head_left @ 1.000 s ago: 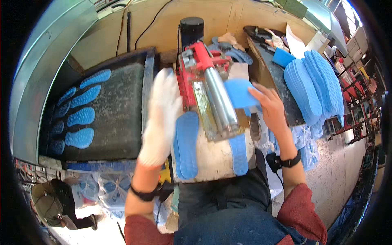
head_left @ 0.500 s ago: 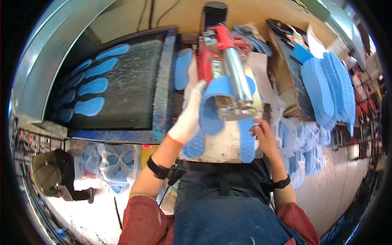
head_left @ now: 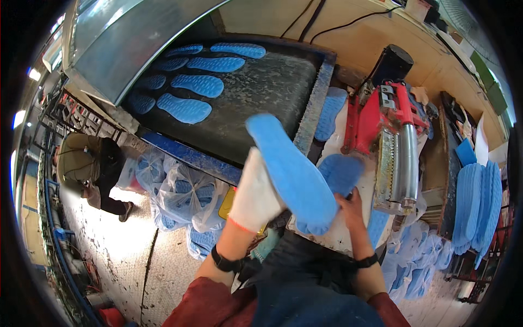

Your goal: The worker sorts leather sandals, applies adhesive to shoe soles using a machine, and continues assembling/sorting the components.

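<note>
The person's left hand [head_left: 255,195], in a white glove with a red cuff edge, grips a long blue shoe insole [head_left: 292,171] by its near edge, fingers curled shut around it, and holds it up in the air, tilted so that its far tip points toward the dark conveyor belt [head_left: 261,103]. The insole hangs above the gap between the belt's blue metal frame and the pale worktable [head_left: 340,237]. The bare right hand [head_left: 351,206] rests at the front of that table with its fingers closed on the near edge of a second blue insole [head_left: 342,171], which lies flat on the tabletop just below the roller. A black band sits on each wrist. Behind the second insole stands a red machine [head_left: 384,117] with a shiny steel roller [head_left: 402,166] and a black motor on top. On the belt, well apart from the hands, several more blue insoles [head_left: 190,92] lie in loose rows under a grey metal hood [head_left: 125,43]. To the right, a thick stack of blue insoles [head_left: 479,201] leans on a rack. Below the belt, clear plastic bags of blue insoles [head_left: 180,193] sit on the floor, and farther left another person [head_left: 90,169] crouches on the concrete.
</note>
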Motion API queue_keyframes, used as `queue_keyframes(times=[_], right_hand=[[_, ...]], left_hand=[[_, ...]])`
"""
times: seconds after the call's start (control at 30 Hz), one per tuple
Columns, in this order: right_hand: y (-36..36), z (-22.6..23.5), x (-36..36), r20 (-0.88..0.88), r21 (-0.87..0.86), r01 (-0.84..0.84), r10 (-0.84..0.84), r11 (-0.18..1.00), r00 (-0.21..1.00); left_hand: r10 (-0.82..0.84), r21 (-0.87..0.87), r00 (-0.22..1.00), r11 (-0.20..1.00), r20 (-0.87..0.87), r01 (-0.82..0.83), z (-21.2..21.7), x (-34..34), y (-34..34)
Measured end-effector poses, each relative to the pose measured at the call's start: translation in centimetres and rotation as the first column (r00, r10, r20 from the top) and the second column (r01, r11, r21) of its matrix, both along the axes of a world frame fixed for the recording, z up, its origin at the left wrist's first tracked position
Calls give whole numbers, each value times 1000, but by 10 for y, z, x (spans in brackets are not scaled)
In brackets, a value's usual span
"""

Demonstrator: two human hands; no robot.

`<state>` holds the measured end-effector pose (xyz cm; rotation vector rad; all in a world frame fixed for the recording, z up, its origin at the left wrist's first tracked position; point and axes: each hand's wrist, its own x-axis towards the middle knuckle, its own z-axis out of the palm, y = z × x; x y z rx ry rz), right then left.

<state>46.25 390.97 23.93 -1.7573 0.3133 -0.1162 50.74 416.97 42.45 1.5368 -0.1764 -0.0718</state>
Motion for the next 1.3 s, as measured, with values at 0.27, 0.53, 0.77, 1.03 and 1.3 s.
queue_keyframes(times=[0.27, 0.53, 0.77, 1.03, 1.3], right_hand=[[-114, 99, -74, 148, -95, 344, -328, 934, 933], [-160, 225, -24, 494, -803, 315, 270, 506, 827], [-123, 204, -59, 448, -412, 228, -21, 882, 894], [-102, 40, -105, 48, -858, 148, -210, 492, 976], [-137, 8, -99, -142, -167, 159, -183, 973, 973]], left_hand=[[-226, -877, 956, 477, -188, -60, -55, 93, 80], [-95, -179, 951, 972, 295, 152, 48, 4, -86], [-333, -174, 885, 898, 326, 403, 30, 63, -182], [-454, -456, 888, 807, -75, 375, 3, 17, -152], [-647, -611, 673, 708, -358, 355, -12, -37, -81]])
